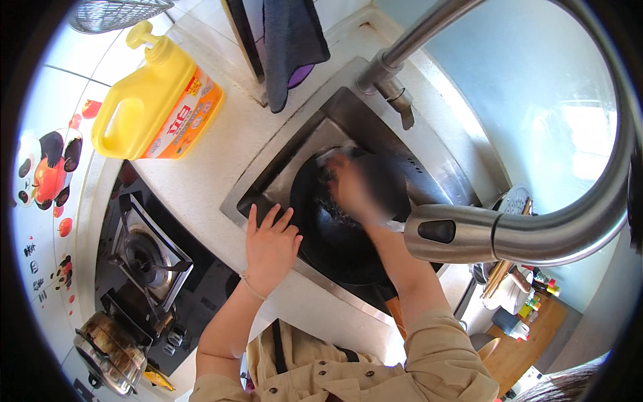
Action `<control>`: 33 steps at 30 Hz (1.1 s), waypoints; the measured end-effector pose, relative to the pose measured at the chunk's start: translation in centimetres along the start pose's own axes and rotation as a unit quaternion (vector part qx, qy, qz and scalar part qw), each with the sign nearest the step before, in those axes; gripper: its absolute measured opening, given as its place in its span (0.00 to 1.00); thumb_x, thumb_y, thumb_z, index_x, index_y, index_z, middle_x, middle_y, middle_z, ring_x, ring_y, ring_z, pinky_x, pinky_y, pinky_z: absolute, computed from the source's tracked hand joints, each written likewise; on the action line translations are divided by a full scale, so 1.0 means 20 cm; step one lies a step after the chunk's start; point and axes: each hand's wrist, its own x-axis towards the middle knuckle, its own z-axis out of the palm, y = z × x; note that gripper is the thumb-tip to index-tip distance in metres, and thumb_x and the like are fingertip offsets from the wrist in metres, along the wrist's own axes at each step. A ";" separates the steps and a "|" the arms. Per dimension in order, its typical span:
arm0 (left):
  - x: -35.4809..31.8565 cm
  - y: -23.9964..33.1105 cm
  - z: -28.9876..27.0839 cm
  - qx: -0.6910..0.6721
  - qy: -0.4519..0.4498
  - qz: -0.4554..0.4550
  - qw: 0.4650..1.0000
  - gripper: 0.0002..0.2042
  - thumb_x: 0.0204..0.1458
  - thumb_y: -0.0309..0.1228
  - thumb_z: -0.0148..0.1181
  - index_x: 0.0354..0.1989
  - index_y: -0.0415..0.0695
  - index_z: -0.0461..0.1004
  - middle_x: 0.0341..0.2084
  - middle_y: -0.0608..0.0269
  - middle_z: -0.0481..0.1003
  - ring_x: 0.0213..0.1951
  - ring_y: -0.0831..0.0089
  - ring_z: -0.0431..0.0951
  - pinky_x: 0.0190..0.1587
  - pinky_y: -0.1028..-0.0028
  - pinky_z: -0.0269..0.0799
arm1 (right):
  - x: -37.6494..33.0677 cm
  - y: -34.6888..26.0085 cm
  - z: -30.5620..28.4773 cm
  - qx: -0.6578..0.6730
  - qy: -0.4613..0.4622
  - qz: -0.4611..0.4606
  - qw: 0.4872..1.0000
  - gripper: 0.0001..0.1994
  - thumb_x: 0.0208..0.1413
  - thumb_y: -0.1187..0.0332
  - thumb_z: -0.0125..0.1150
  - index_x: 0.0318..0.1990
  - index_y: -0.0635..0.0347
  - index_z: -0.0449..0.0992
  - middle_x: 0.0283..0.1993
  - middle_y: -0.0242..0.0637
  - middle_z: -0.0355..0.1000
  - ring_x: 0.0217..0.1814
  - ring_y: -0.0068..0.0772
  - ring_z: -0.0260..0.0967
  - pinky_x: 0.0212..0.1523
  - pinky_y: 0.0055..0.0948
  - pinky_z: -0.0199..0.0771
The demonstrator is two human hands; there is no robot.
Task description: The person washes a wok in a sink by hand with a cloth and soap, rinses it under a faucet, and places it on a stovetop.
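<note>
A black wok with a wooden handle sits tilted in the stainless steel sink, its handle toward me. My left hand is open, fingers spread, at the sink's left edge beside the wok's rim. Inside the wok, over its far part, is my right hand, smeared by motion. Something whitish and shiny shows by its fingertips; whether it is water or a thing held, I cannot tell. Some liquid glints on the wok's inner surface.
The tap's spray head hangs close to my right forearm. Left of the sink stands a yellow pump jug; a dark cloth hangs at the back. A gas burner and a pot are farther left.
</note>
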 end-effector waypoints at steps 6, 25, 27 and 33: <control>-0.01 -0.03 0.02 -0.006 -0.007 -0.010 1.000 0.06 0.45 0.33 0.57 0.29 0.48 0.78 0.46 0.65 0.72 0.55 0.67 0.64 0.63 0.55 0.39 | 0.31 -0.12 -0.30 0.548 -0.435 -0.313 0.642 0.08 0.47 0.71 0.53 0.36 0.60 0.72 0.36 0.43 0.71 0.36 0.41 0.68 0.38 0.37 0.69; -0.01 -0.03 0.01 -0.024 0.003 0.005 1.000 0.07 0.45 0.33 0.58 0.30 0.47 0.77 0.47 0.63 0.72 0.55 0.66 0.64 0.63 0.54 0.39 | -0.24 0.42 -0.19 -0.171 0.107 0.441 0.875 0.09 0.42 0.71 0.59 0.35 0.57 0.73 0.43 0.49 0.70 0.43 0.49 0.68 0.41 0.37 0.70; -0.02 -0.03 0.01 -0.022 -0.003 0.003 1.000 0.07 0.45 0.33 0.57 0.30 0.47 0.77 0.47 0.63 0.72 0.55 0.66 0.64 0.63 0.54 0.39 | -0.27 0.36 -0.12 -0.111 0.004 0.380 0.918 0.06 0.41 0.73 0.57 0.31 0.57 0.74 0.39 0.49 0.71 0.42 0.49 0.69 0.41 0.39 0.70; -0.03 -0.05 0.03 -0.020 0.011 -0.001 1.000 0.07 0.45 0.35 0.57 0.26 0.46 0.76 0.47 0.62 0.72 0.55 0.65 0.64 0.64 0.53 0.36 | -0.49 -0.06 0.04 -0.275 -0.132 0.150 0.940 0.16 0.41 0.77 0.53 0.41 0.59 0.72 0.48 0.48 0.67 0.52 0.48 0.63 0.53 0.37 0.64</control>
